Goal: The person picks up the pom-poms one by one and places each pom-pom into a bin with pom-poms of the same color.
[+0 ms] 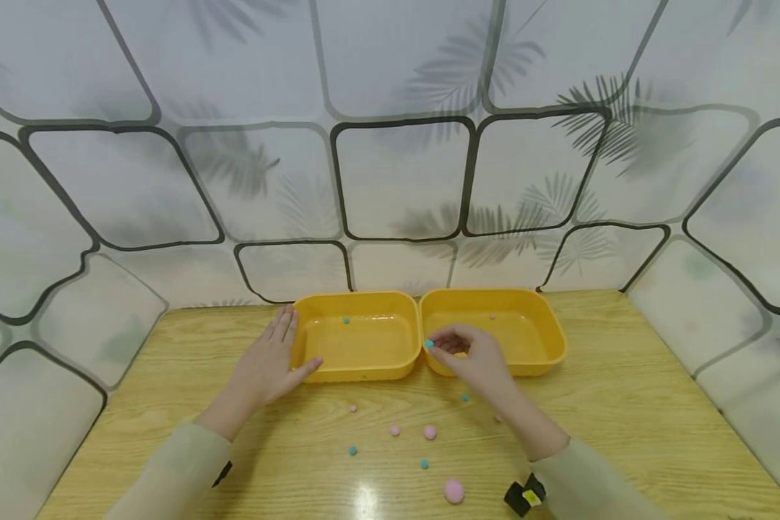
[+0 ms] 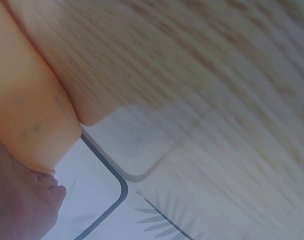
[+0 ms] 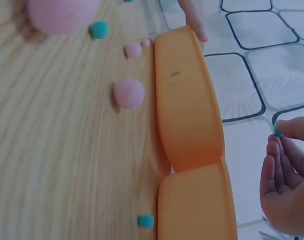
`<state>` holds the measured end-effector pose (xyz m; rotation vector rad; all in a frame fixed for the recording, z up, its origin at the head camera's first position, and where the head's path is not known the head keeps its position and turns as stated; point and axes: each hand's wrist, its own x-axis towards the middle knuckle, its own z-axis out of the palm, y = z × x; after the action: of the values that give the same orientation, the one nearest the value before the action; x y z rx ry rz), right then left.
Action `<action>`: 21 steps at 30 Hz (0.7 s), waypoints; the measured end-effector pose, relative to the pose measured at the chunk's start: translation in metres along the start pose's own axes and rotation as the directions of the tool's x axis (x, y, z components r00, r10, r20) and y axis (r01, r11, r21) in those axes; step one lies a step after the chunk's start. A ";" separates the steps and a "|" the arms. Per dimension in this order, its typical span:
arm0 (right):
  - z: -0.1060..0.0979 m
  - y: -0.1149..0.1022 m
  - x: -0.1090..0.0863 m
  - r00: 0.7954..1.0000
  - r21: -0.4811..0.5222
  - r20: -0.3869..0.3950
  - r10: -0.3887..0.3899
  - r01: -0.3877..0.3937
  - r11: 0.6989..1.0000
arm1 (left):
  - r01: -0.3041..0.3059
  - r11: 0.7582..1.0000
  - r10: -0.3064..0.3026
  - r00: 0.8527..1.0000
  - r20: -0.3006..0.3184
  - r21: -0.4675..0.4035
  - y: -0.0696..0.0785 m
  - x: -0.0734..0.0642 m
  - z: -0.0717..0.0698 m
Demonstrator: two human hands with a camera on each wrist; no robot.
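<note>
Between thumb and fingertips my right hand [image 1: 476, 359] pinches a small teal pom-pom [image 3: 278, 129], held up where the two yellow bins meet. Resting at the outer side of the left bin [image 1: 364, 373] is my left hand [image 1: 264, 366], its fingers straight along the left end and its thumb over the front rim. A teal pom-pom [image 1: 346, 321] lies inside that bin. The right bin [image 1: 538, 365] has a small pink pom-pom [image 1: 492, 316] in it, and my right hand covers part of its front left.
In front of the bins, several loose pom-poms lie on the wooden table [image 1: 188, 347]: a large pink one [image 1: 453, 492], a mid-sized pink one [image 1: 430, 432], smaller pink ones, and teal ones [image 1: 425, 464]. A patterned fabric wall [image 1: 403, 180] stands behind the bins.
</note>
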<state>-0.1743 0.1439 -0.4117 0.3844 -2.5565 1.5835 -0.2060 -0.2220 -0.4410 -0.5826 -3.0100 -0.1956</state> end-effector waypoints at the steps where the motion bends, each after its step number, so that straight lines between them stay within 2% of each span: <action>1: 0.002 -0.001 0.003 1.000 0.001 0.003 -0.004 0.004 1.000 | -0.002 1.000 0.002 1.000 -0.001 0.002 0.000 0.000 0.000; 12: 0.025 -0.015 0.036 0.998 -0.012 0.014 0.055 -0.055 0.998 | -0.001 1.000 0.001 1.000 0.007 0.019 -0.001 0.000 0.000; 21: 0.039 -0.013 0.061 0.997 -0.029 0.016 0.070 -0.069 0.997 | -0.005 1.000 0.005 1.000 -0.001 0.026 0.000 0.000 -0.001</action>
<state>-0.2278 0.0943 -0.4043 0.3111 -2.6301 1.5707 -0.2058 -0.2225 -0.4401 -0.5883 -3.0053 -0.1564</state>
